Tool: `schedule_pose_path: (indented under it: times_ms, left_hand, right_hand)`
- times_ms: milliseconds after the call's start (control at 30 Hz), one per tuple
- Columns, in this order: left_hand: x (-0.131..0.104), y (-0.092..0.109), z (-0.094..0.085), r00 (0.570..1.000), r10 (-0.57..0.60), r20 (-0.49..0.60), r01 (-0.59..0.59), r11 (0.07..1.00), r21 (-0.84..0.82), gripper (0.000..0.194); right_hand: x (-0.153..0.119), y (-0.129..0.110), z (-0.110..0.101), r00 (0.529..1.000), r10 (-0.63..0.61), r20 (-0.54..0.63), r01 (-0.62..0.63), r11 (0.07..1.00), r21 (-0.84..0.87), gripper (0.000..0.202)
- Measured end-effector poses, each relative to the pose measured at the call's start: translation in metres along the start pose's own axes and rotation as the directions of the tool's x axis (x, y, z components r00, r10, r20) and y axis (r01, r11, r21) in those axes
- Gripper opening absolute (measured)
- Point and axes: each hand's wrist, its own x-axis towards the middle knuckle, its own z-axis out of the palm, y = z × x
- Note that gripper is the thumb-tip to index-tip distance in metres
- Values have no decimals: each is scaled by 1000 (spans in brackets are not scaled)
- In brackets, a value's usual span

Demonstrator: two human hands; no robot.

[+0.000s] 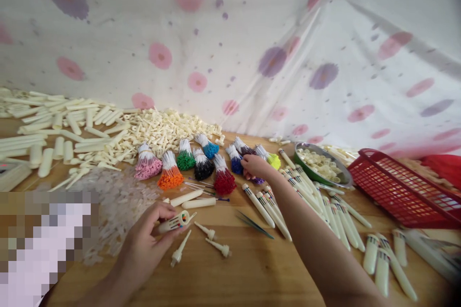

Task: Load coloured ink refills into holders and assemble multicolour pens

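My left hand (151, 232) is closed around a cream multicolour pen barrel (175, 222), whose open end shows several small coloured tips. My right hand (254, 167) reaches in among bundles of pen refills, fingers pinched together between the blue bundle (236, 160) and the purple bundle (258, 180). What those fingers hold is too small to make out. Close by are the dark red bundle (224, 177), black bundle (202, 165), orange bundle (170, 172) and yellow bundle (274, 160). Below my left hand lie three cream pointed pieces, one a tapered piece (181, 249).
Tweezers (255, 224) lie mid-table. Assembled pens (347, 225) spread along the right, near a green-sided bowl (320, 165) of cream parts and a red basket (403, 192). Cream tubes (72, 120) and clear plastic pieces (115, 206) are heaped at left. A flowered sheet (216, 57) hangs behind.
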Motion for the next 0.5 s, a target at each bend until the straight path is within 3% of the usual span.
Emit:
schedule_pose_path:
  times_ms: [133,300,333,400,467,500]
  left_hand:
    - [-1,0,0,1000,-22,5,22,1000,-12,13]
    - [-1,-1,-1,1000,-1,-6,2,999,38,12]
    - [-1,-1,-2,1000,15,-11,-15,998,61,12]
    - [1,0,-2,999,45,-26,-42,993,107,12]
    - [2,1,-2,997,64,-32,-59,990,129,13]
    - [2,2,-2,997,70,-27,-66,989,135,13]
  right_hand:
    - [-16,3,-2,989,-103,106,75,967,245,19]
    - [-78,2,9,944,-300,138,199,850,488,25]
    - [-91,2,15,918,-360,168,215,806,552,25]
    - [-111,0,29,783,-533,320,114,629,769,25]
    - [-119,-3,42,698,-596,397,2,557,831,24]
    - [-120,-5,46,679,-604,417,-30,544,838,24]
